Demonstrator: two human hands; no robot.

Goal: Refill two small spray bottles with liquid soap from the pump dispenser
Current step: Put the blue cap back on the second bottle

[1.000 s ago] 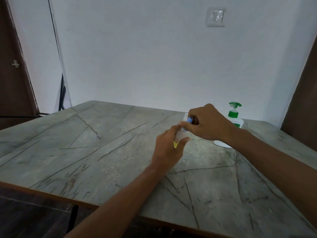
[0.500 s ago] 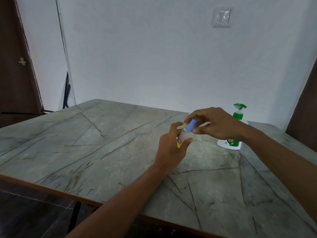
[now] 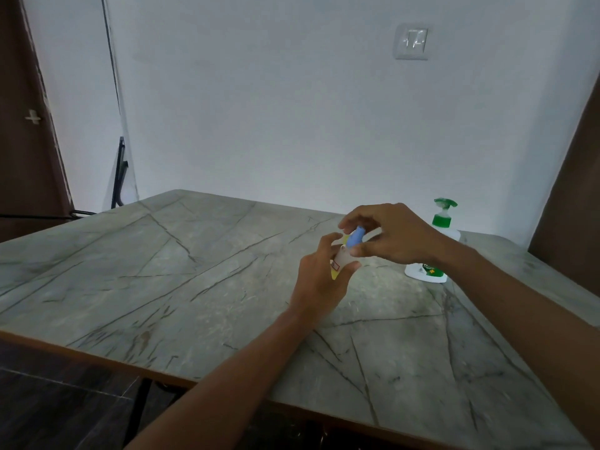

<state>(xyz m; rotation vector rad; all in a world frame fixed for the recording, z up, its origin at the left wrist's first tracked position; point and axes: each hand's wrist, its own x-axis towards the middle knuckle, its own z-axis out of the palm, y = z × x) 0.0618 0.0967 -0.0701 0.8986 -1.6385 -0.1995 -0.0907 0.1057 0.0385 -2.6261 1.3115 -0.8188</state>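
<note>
A small translucent spray bottle (image 3: 341,258) with a yellow and red label is gripped in my left hand (image 3: 319,280), tilted, a little above the table. Its blue cap (image 3: 354,237) is pinched between the thumb and fingers of my right hand (image 3: 394,233). Behind my right wrist stands the soap pump dispenser (image 3: 436,248), white with a green pump head and a green label; my wrist hides its middle. No second spray bottle is visible.
The grey marble-pattern table (image 3: 181,271) has a brown front edge running across the lower view. A white wall with a switch plate (image 3: 411,42) lies behind. A dark door (image 3: 29,125) is at the left, and dark wood at the right edge.
Both hands have lifted slightly with the bottle. My right hand's fingers have loosened from a closed wrap over the cap to a fingertip pinch, exposing more of the blue cap.
</note>
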